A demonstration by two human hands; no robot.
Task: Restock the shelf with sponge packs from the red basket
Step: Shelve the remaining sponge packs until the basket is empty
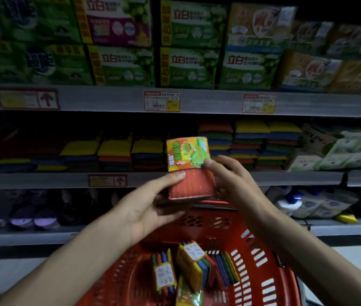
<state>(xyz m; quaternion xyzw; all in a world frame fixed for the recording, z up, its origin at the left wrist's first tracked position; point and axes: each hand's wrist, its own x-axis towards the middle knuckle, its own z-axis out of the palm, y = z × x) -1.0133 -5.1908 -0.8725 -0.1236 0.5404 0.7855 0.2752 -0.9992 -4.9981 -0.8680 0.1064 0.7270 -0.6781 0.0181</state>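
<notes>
I hold one sponge pack [189, 171], red with an orange and green label, upright between both hands above the red basket [256, 257]. My left hand [150, 208] grips its left edge with the thumb on the front. My right hand [232, 180] pinches the right edge at the label. Several more sponge packs [191, 261] stand on edge inside the basket. On the middle shelf [263, 177] behind, stacks of coloured sponge packs [250, 144] lie in rows, higher on the right, lower on the left.
The top shelf carries green and tan boxes [188, 47] above price tags [161, 101]. White wipe packs [338, 151] sit at the right of the middle shelf. The bottom shelf holds dark items at left and bagged goods [316, 204] at right.
</notes>
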